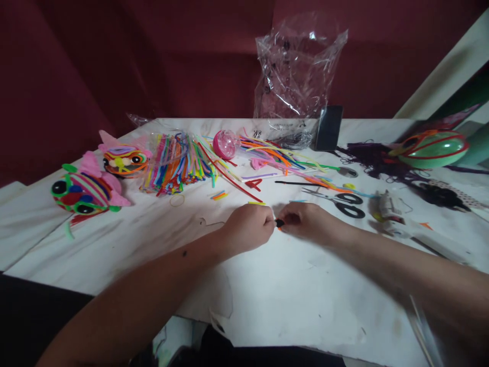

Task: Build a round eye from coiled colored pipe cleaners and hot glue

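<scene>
My left hand (249,227) and my right hand (305,220) meet over the middle of the white table (290,295). Both are closed in a pinch round a small black piece (279,223) with a bit of orange under it. What exactly it is stays too small to tell. Just beyond the hands lie a short yellow pipe-cleaner piece (256,203) and black-handled scissors (346,204).
A pile of coloured pipe cleaners (179,163) lies at the back left, next to two striped pipe-cleaner fish (86,191) (124,158). A pink ball (225,143), a clear plastic bag (296,76), a green shape (433,148) and a glue gun (393,216) are also here.
</scene>
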`<act>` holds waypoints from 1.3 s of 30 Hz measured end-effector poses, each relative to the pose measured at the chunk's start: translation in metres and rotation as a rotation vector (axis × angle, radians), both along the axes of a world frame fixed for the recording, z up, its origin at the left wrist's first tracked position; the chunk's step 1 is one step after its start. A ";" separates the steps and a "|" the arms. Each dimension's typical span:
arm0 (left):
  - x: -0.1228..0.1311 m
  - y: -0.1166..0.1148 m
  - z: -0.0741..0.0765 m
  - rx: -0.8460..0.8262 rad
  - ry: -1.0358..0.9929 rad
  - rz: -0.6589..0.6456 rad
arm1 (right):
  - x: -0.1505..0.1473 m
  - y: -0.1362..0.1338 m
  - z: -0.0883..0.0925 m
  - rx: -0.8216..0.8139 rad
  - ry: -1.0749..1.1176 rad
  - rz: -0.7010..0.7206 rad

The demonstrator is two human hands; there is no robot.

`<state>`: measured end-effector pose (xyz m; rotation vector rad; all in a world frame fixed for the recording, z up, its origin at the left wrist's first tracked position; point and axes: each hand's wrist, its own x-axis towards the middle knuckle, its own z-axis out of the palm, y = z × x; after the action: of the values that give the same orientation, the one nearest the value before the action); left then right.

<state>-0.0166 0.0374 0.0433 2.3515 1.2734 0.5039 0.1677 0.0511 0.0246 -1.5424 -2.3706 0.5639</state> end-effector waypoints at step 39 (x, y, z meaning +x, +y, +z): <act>-0.001 0.002 -0.007 0.040 0.037 0.008 | -0.014 0.008 0.023 -0.134 -0.208 0.012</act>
<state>-0.0175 0.0394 0.0360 2.4001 1.3013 0.4940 0.1542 0.0591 0.0472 -1.7216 -2.5426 0.6030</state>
